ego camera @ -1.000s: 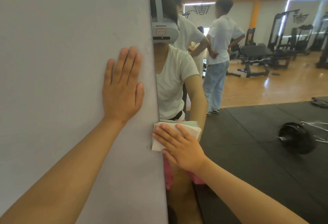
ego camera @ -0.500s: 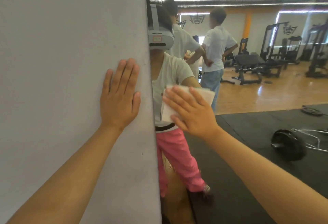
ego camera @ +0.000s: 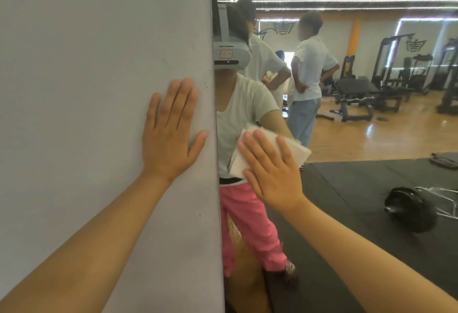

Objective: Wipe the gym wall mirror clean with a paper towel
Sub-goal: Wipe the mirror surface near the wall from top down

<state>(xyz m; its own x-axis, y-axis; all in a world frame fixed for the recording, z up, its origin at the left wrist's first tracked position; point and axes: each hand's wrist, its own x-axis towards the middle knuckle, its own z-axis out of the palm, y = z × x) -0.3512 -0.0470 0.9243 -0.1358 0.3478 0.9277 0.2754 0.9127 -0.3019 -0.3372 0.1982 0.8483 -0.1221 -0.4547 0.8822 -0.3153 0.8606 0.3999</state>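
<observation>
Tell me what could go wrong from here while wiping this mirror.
1. The right hand presses the paper towel with flat fingers, not gripping it, so the towel may slip and drop.
2. The palm reaches below the towel and could smear the mirror.
3. The left hand braces on the wall with its thumb near the mirror's edge, risking prints.

Headset label (ego camera: 226,54): txt prob. illegible
</observation>
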